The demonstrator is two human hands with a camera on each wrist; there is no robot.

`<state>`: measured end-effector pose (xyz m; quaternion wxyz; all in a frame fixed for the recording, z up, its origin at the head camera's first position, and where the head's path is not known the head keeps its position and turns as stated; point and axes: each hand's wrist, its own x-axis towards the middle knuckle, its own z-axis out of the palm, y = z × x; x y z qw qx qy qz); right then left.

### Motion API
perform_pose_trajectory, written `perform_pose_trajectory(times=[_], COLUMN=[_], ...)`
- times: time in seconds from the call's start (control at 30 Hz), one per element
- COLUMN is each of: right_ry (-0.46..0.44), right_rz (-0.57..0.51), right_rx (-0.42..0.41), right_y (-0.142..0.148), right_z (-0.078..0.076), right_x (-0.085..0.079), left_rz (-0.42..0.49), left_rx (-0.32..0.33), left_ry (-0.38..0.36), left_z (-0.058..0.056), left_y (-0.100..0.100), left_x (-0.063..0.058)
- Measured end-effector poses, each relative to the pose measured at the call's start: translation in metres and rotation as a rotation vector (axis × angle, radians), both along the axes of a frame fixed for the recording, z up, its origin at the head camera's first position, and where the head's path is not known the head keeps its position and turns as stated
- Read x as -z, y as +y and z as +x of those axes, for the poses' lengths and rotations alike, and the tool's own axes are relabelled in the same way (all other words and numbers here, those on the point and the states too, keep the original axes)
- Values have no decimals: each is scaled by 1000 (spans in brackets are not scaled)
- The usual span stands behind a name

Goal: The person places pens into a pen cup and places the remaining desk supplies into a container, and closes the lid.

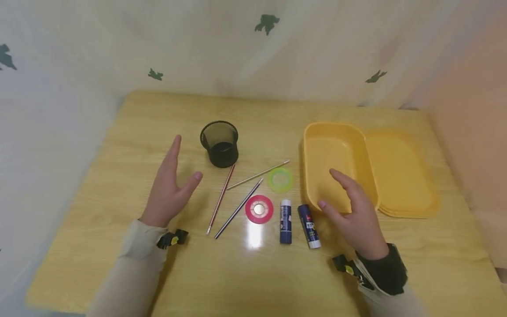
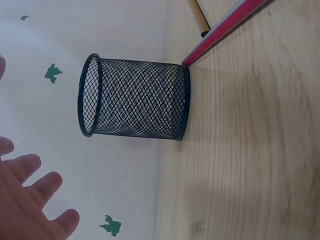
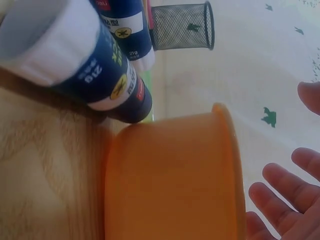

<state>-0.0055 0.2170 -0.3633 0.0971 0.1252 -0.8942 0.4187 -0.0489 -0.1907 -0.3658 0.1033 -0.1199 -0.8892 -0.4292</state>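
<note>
My left hand (image 1: pixel 168 193) hovers over the table's left side with fingers extended and thumb apart, holding nothing. Just right of it stands a black mesh pen cup (image 1: pixel 223 152). My right hand (image 1: pixel 358 215) is over the near right part of a yellow plastic box (image 1: pixel 336 176), its fingers spread and nothing in them. Between the hands lie a red pencil (image 1: pixel 220 200), a dark pencil (image 1: pixel 239 209), a gold pencil (image 1: pixel 257 175), a red tape roll (image 1: pixel 253 217), a green tape roll (image 1: pixel 281 189) and two glue sticks, one cap-up (image 1: pixel 285 222), another slanted (image 1: pixel 309 226).
A yellow lid (image 1: pixel 404 176) lies against the box's right side. Behind the wooden table (image 1: pixel 269 281) hangs a pale curtain (image 1: pixel 206 48) with green leaf-like shapes. An orange-toned surface (image 1: pixel 471 123) borders the right side.
</note>
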Motion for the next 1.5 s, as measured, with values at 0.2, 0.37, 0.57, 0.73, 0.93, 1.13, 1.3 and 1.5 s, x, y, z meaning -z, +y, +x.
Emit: perform_pose_trajectory(times=[0.2, 0.37, 0.57, 0.73, 0.93, 1.13, 1.3, 1.5], right_ry=[15, 55, 90, 100, 67, 11, -53, -102], right_rz=[-4, 4, 6, -3, -2, -29, -42, -11], right_rx=[-17, -41, -106, -172, -192, -227, -270, -308], right_y=[-8, -13, -20, -30, -46, -63, -73, -81], right_z=[3, 0, -2, -5, -9, -15, -18, -20], right_x=[7, 7, 5, 2, -5, -11, -12, -10], left_rz=[3, 34, 84, 148, 229, 194, 160, 158], left_rx=[4, 3, -6, -4, 25, 25, 24, 22], left_ry=[-9, 4, -8, -59, -143, -218, -265, -285], left_z=[-4, -10, -17, -21, -26, -33, -37, -43], left_y=[2, 6, 14, 22, 26, 24, 20, 24], left_x=[0, 2, 8, 5, -4, -1, 3, 1])
